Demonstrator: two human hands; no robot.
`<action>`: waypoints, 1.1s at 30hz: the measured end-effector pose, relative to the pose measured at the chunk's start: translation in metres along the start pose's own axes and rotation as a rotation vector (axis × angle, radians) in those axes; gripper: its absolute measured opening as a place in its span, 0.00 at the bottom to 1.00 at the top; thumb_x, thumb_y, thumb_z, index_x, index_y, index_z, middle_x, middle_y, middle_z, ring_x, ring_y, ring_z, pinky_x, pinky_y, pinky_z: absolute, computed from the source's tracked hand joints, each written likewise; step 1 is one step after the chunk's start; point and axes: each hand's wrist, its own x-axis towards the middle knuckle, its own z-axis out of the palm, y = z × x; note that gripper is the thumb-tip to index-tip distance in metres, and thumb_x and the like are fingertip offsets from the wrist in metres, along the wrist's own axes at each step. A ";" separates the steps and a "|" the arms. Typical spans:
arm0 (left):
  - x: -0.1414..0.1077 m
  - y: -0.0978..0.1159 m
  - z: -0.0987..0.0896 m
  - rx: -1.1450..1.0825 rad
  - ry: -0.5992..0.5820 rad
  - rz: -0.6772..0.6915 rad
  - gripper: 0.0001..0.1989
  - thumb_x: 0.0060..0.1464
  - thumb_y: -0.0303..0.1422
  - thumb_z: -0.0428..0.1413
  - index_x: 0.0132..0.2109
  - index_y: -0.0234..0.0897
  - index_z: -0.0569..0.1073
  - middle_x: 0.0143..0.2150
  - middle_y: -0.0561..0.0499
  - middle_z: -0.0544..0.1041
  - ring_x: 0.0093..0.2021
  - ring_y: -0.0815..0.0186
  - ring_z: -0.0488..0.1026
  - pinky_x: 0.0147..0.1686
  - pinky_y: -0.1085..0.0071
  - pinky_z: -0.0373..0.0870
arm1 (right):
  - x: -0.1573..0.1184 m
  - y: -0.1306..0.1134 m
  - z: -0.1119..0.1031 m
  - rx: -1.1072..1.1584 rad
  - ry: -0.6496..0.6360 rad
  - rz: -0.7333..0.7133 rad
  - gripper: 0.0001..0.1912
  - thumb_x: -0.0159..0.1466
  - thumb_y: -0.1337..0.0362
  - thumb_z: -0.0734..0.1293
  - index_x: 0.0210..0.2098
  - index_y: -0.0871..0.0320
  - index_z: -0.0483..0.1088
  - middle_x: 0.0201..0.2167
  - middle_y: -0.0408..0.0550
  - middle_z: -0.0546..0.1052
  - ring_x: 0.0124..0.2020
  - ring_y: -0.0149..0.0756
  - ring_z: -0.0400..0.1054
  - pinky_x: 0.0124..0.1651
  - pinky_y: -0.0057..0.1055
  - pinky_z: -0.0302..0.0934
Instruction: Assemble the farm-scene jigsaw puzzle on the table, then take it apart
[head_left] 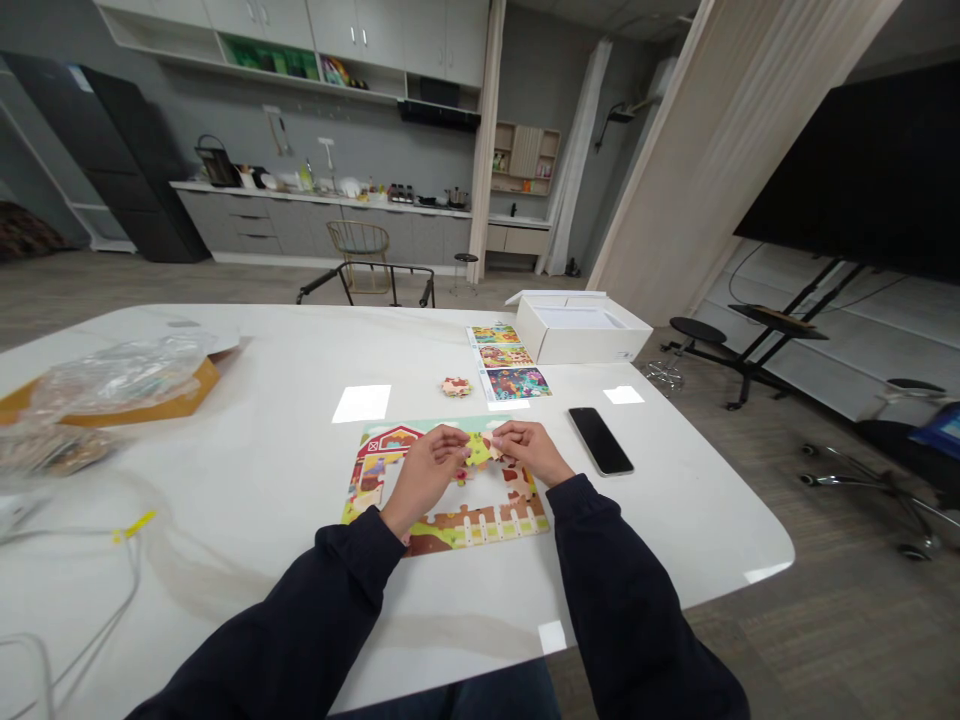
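A partly assembled jigsaw puzzle (506, 525) with a farm picture lies on the white table. Its border shows a red barn and a white fence, and bare table shows through the middle. Over its upper part, my left hand (429, 470) pinches a green puzzle piece (477, 449) by its left side. My right hand (531, 450) closes its fingertips at the piece's right side, where a pinkish patch shows; I cannot tell whether that is a second joined piece. Beyond the puzzle sits a small cluster of loose puzzle pieces (456, 386).
A picture sheet (517, 383) lies beside an open white box (585, 342) at the back right. Right of the puzzle is a black phone (601, 441). Clear plastic wrapping (124, 375) and a grey cable (112, 625) occupy the left side.
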 end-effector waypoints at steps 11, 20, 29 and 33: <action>-0.011 0.006 0.000 0.466 -0.034 0.454 0.14 0.58 0.31 0.63 0.51 0.40 0.74 0.53 0.44 0.75 0.53 0.59 0.75 0.51 0.60 0.76 | 0.000 0.005 -0.002 -0.028 0.006 -0.021 0.21 0.57 0.48 0.76 0.34 0.60 0.74 0.14 0.38 0.71 0.15 0.26 0.59 0.20 0.25 0.55; -0.011 0.018 -0.018 0.730 -0.244 0.557 0.07 0.60 0.30 0.63 0.45 0.39 0.76 0.47 0.46 0.78 0.50 0.59 0.75 0.51 0.61 0.72 | -0.002 -0.001 0.001 -0.029 -0.008 0.000 0.23 0.59 0.44 0.73 0.38 0.59 0.73 0.20 0.43 0.78 0.14 0.28 0.62 0.19 0.27 0.56; -0.029 0.015 -0.039 0.898 -0.494 0.416 0.07 0.59 0.35 0.65 0.44 0.41 0.80 0.46 0.48 0.79 0.49 0.58 0.74 0.52 0.62 0.71 | 0.000 0.007 -0.002 -0.232 0.157 -0.130 0.19 0.61 0.47 0.72 0.37 0.59 0.75 0.23 0.46 0.79 0.25 0.36 0.73 0.29 0.29 0.65; -0.028 0.012 -0.039 0.938 -0.506 0.423 0.06 0.58 0.32 0.65 0.44 0.41 0.82 0.49 0.46 0.78 0.51 0.56 0.74 0.53 0.59 0.71 | -0.001 0.011 -0.002 -0.286 0.137 -0.111 0.20 0.59 0.48 0.73 0.38 0.60 0.76 0.22 0.45 0.78 0.23 0.34 0.72 0.25 0.27 0.64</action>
